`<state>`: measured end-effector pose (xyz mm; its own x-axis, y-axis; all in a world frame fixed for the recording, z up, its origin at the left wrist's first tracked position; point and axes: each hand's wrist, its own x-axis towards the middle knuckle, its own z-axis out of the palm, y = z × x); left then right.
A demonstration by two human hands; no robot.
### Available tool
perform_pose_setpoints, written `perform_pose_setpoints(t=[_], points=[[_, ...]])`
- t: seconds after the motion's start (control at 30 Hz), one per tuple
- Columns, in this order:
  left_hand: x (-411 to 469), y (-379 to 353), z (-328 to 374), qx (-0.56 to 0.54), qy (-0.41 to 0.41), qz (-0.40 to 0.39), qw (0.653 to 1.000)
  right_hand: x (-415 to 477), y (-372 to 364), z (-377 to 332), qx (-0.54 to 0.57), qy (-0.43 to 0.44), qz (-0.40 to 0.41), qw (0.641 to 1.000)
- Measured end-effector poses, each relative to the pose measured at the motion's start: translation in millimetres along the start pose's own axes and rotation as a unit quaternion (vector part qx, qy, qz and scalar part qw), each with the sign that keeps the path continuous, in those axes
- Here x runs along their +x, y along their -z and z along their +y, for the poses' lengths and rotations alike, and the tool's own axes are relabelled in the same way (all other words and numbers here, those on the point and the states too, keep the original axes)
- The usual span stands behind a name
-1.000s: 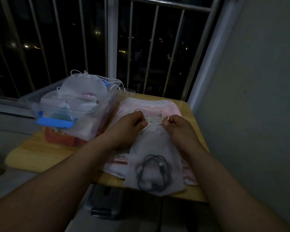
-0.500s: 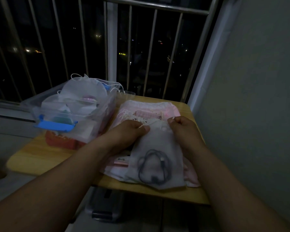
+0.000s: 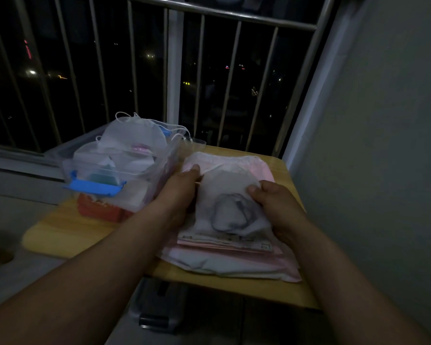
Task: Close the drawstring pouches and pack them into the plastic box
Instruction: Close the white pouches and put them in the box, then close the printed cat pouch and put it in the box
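Observation:
A white mesh drawstring pouch (image 3: 228, 188) with a dark coiled cable (image 3: 234, 210) inside is lifted between both hands over a stack of flat pink and white pouches (image 3: 234, 255). My left hand (image 3: 182, 190) grips its left edge. My right hand (image 3: 274, 205) grips its right side, thumb on top. The clear plastic box (image 3: 159, 165) with blue latches stands to the left, heaped with filled white pouches (image 3: 135, 138) whose strings hang over the rim.
The small wooden table (image 3: 67, 232) stands against a metal window railing (image 3: 172, 70). A grey wall (image 3: 383, 145) is close on the right. A red item (image 3: 100, 212) lies under the box. A dark object (image 3: 157, 307) sits on the floor below.
The pouch with the cable has been raised off the stack and bunched up; both hands slid from its top strings down to its sides.

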<state>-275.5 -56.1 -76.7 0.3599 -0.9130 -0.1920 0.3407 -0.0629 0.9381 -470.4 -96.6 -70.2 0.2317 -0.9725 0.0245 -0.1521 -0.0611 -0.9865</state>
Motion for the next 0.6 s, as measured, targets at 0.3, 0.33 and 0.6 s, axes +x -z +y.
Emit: perform_pose_setpoints(t=[0.3, 0.33, 0.6], points=[[-19, 9, 4, 0.053, 0.03, -0.016, 0.998, 20, -17, -50, 0.126, 0.069, 0.05, 0.988], [-21, 15, 7, 0.051, 0.029, -0.012, 0.998, 25, -29, -62, 0.15, 0.071, 0.039, 0.985], [-19, 14, 9, 0.068, 0.043, -0.012, 0.997, 43, -112, -141, 0.27, 0.055, -0.022, 0.961]])
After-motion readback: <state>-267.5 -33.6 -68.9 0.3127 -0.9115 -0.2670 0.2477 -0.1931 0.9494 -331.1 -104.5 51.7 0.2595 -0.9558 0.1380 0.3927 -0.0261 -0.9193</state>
